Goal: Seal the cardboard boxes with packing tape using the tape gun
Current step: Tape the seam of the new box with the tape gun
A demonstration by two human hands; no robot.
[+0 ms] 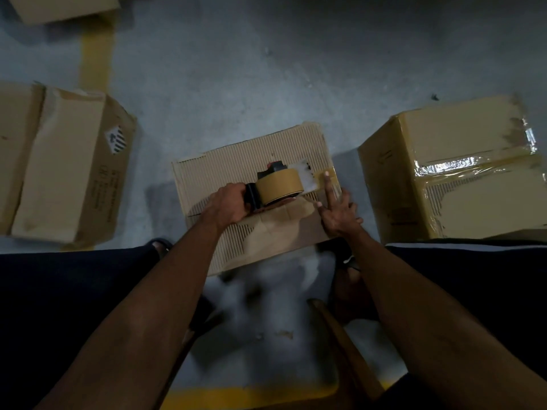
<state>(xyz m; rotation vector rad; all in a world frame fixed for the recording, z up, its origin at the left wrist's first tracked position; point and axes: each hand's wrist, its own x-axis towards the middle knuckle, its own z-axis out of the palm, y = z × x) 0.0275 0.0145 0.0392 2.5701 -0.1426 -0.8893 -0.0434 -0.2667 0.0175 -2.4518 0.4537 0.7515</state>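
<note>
Beside straight right fingers (327, 184), left-gripped tape gun (275, 184).

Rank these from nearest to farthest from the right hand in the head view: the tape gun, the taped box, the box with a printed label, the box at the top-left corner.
From the right hand:
1. tape gun, just left of it
2. taped box, to the right
3. box with a printed label, far left
4. box at the top-left corner, farthest
</note>
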